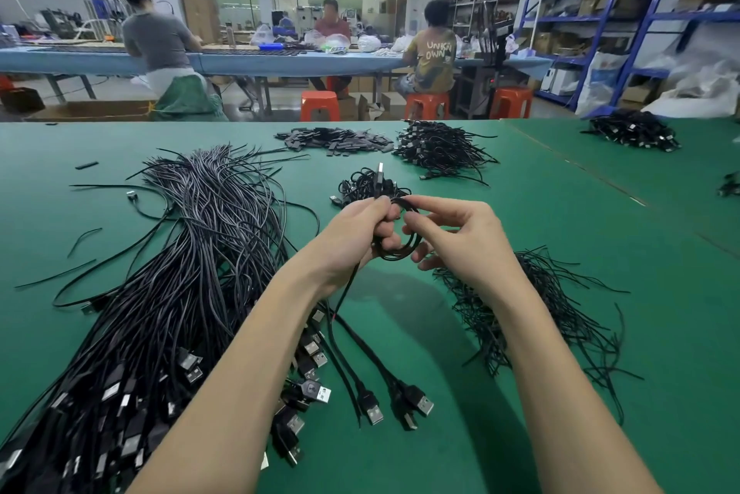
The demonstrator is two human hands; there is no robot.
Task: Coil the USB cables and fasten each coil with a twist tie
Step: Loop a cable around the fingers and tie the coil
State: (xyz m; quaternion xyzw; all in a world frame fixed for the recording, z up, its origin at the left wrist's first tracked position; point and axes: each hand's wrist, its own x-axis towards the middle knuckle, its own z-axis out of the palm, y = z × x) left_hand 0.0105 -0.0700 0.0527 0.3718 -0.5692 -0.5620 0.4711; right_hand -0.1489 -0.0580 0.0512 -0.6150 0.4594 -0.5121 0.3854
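Person is standing at a green table [520, 213], both hands raised just above it. Left hand [356, 233] is gripping a partly wound black cable coil [396, 241], fingers curled round the loops; the cable's loose tail [340, 301] is hanging down from the fist toward the table. Right hand [460, 237] is pinching the coil's right side, thumb and forefinger closed on the loops, other fingers loosely curled underneath. Cannot tell whether a twist tie is between the fingers.

A big bundle of uncoiled USB cables [180, 273] is lying to the left, plugs toward the near edge. A heap of thin black twist ties [528, 313] is lying just right of the right forearm. A small pile of finished coils [368, 185] is sitting just beyond the hands. Further back: a larger cable pile [436, 149] and a scatter of small black pieces [336, 139]. Three other workers are sitting at a blue table [280, 61] behind.
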